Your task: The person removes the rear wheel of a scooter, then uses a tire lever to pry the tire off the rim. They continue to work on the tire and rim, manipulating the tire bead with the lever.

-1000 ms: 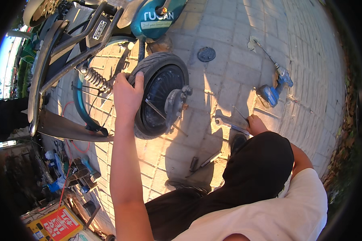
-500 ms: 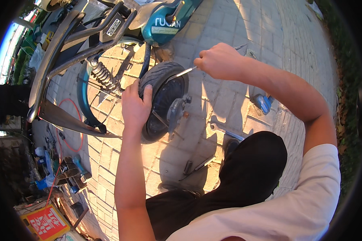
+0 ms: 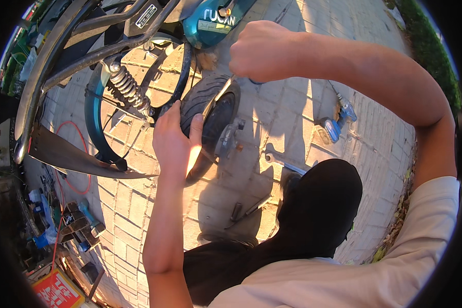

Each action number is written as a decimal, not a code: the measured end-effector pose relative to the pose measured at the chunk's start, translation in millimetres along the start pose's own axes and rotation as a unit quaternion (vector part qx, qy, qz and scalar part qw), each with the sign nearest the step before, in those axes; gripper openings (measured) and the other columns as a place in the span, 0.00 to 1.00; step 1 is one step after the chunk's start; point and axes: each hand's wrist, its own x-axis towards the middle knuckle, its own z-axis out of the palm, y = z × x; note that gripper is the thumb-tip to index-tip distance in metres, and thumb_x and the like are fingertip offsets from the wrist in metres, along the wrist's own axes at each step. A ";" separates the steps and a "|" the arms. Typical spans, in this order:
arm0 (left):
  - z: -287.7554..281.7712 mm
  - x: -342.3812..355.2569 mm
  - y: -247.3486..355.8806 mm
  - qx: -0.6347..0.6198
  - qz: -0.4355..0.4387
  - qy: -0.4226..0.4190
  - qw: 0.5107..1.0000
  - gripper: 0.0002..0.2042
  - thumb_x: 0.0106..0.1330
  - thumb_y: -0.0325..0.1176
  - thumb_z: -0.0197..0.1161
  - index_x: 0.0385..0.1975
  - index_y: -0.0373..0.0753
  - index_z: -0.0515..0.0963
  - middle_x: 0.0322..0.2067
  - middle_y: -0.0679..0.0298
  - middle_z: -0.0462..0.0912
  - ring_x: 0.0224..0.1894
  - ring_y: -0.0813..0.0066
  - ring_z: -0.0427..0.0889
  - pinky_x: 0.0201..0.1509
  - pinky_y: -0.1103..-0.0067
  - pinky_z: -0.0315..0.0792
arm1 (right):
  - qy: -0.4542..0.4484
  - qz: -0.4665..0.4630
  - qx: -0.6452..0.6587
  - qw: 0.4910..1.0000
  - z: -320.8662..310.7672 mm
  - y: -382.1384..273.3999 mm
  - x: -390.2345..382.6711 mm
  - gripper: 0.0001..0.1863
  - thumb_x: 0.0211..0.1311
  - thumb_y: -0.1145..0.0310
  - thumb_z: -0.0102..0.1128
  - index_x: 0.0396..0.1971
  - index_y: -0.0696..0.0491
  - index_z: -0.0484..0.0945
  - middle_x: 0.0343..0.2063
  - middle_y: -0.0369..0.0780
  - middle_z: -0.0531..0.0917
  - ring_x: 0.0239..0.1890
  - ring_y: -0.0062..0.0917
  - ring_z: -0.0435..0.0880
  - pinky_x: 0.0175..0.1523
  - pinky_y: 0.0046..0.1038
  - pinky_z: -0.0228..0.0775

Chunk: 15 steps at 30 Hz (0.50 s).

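Observation:
A small black tyre (image 3: 198, 98) on a wheel stands in front of me, its hub and a grey bracket (image 3: 226, 139) facing right. My left hand (image 3: 173, 139) is wrapped over the tyre's near left side, with the thumb on the edge of the sidewall. My right hand (image 3: 264, 50) is closed in a fist around a long metal tyre lever (image 3: 224, 89). The lever's flat end lies between the tyre's sidewall and the rim; its other end sticks out beyond the fist. The exact spot where the tip sits is partly hidden by the tyre.
A scooter frame with a spring shock absorber (image 3: 128, 87) and teal mudguard (image 3: 93, 105) fills the upper left. On the paving lie a blue cordless drill (image 3: 336, 123), a wrench (image 3: 285, 161) and a rod-like tool (image 3: 257, 204). A tool tray (image 3: 77, 226) and red hose (image 3: 90, 149) are left.
My right fist has moved up and left, swinging the lever steeper against the tyre. My left hand stays on the tyre. The view has shifted slightly, and more of the drill shows.

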 end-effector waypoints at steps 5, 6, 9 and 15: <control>-7.2 5.6 -14.4 -0.024 -0.017 -0.011 1.000 0.28 0.63 0.46 0.63 0.53 0.26 0.73 0.47 0.43 0.79 0.50 0.47 0.77 0.56 0.63 0.70 | 0.011 0.006 0.002 1.000 -0.8 -26.7 -0.6 0.06 0.38 0.69 0.67 0.19 0.52 0.80 0.19 0.36 0.77 0.21 0.28 0.84 0.21 0.30 0.73; -8.8 6.0 -16.9 -0.027 -0.026 -0.019 0.999 0.28 0.63 0.46 0.63 0.53 0.26 0.73 0.47 0.43 0.79 0.50 0.47 0.77 0.56 0.63 0.70 | 0.044 0.003 -0.009 0.999 -0.2 -27.4 2.0 0.06 0.39 0.69 0.68 0.19 0.52 0.80 0.18 0.37 0.77 0.21 0.28 0.84 0.22 0.29 0.73; -8.5 3.8 -19.4 -0.042 -0.013 -0.011 0.999 0.28 0.63 0.45 0.63 0.53 0.26 0.73 0.47 0.43 0.79 0.50 0.48 0.77 0.56 0.63 0.70 | 0.036 -0.039 -0.028 0.998 -3.6 -9.8 17.8 0.02 0.45 0.71 0.66 0.21 0.48 0.84 0.21 0.38 0.82 0.26 0.29 0.86 0.26 0.30 0.77; -5.2 -1.1 -23.5 -0.037 -0.008 0.018 0.999 0.27 0.61 0.43 0.65 0.52 0.26 0.74 0.45 0.43 0.80 0.48 0.48 0.78 0.55 0.63 0.70 | -0.087 -0.101 0.042 0.990 -18.5 20.9 63.4 0.07 0.49 0.70 0.59 0.21 0.54 0.84 0.26 0.43 0.86 0.31 0.38 0.87 0.31 0.41 0.79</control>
